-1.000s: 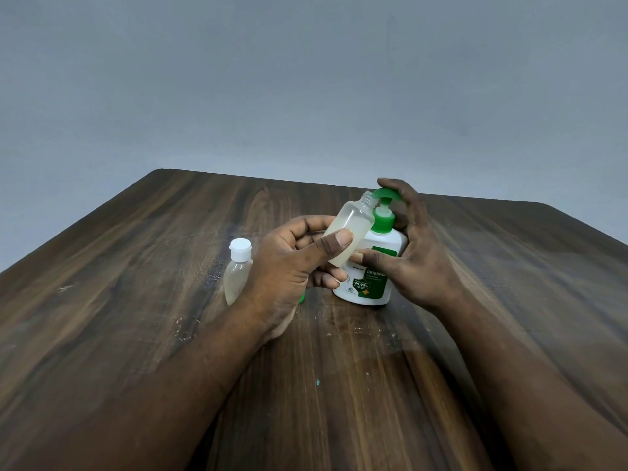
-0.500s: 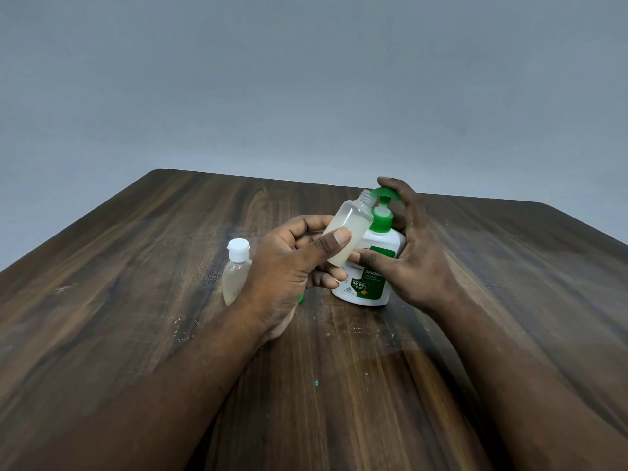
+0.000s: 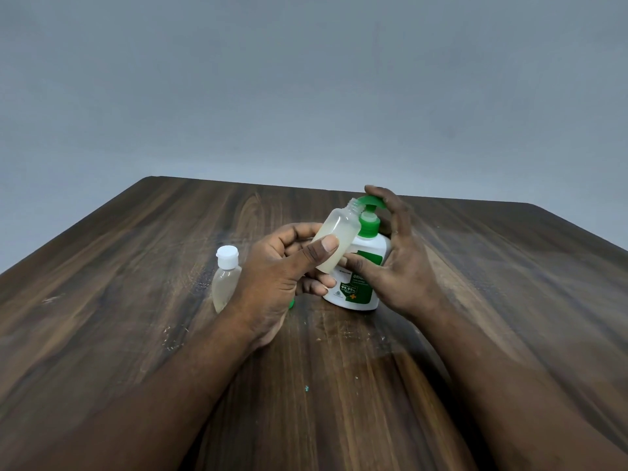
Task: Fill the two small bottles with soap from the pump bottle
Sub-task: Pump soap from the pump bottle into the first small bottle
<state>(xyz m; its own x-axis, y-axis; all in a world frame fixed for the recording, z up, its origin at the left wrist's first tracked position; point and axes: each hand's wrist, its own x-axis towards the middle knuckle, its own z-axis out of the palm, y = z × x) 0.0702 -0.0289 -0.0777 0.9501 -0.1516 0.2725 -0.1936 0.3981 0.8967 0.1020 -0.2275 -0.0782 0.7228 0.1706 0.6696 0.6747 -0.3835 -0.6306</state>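
My left hand (image 3: 275, 273) grips a small uncapped translucent bottle (image 3: 339, 237), tilted so its open neck sits under the green spout of the pump bottle (image 3: 365, 266). The small bottle holds pale liquid in its lower part. My right hand (image 3: 397, 263) wraps the white pump bottle from the right, with a finger on top of the green pump head (image 3: 372, 202) and the thumb on the label. A second small bottle (image 3: 226, 278) with a white flip cap stands on the table to the left, partly behind my left wrist.
A dark wooden table (image 3: 136, 300) with scratches carries everything. A bit of green (image 3: 291, 303) shows under my left hand; I cannot tell what it is. A plain grey wall lies beyond the far table edge.
Almost nothing differs. Both hands keep the same hold on the small bottle and the pump bottle, with only a slight shift of the view.
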